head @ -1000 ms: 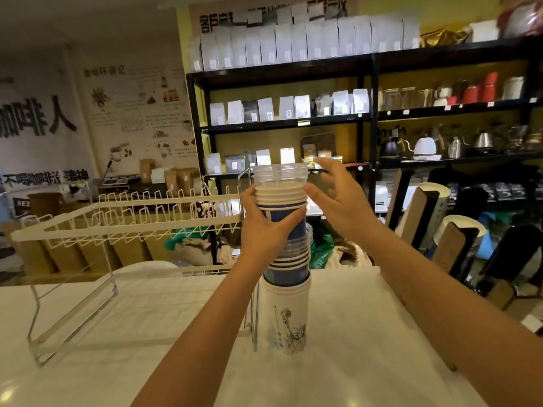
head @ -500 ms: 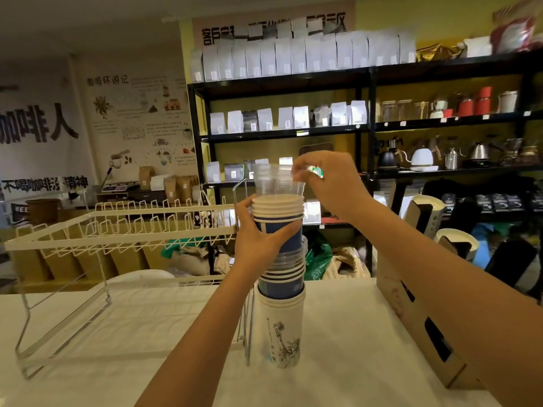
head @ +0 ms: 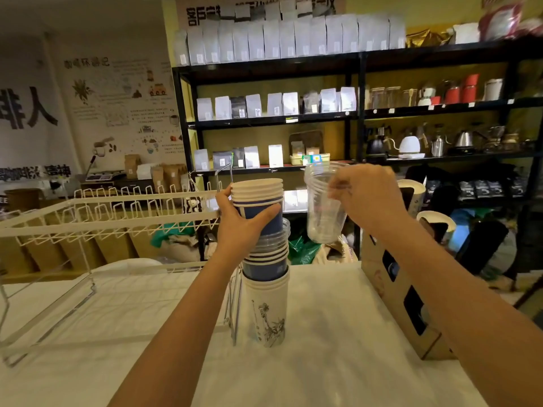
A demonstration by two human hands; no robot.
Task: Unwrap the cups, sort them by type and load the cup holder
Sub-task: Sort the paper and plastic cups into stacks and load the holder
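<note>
A tall mixed stack of cups stands on the white table [head: 323, 362]. At its base is a white paper cup with an ink drawing [head: 268, 312]. Blue paper cups [head: 266, 270] and clear plastic rims sit above it, and more blue paper cups [head: 258, 202] top the stack. My left hand [head: 238, 227] grips this upper blue group. My right hand [head: 367, 196] holds a few nested clear plastic cups [head: 320, 207] in the air, just right of the stack and apart from it.
A white wire cup holder rack [head: 97, 212] stands left of the stack. A brown cardboard cup carrier [head: 390, 298] lies on the table at the right. Black shelves [head: 355, 116] with bags and kettles stand behind the table.
My right hand has lifted the clear plastic cups off the top of the stack and carried them to the right. My left hand keeps its hold on the blue cups.
</note>
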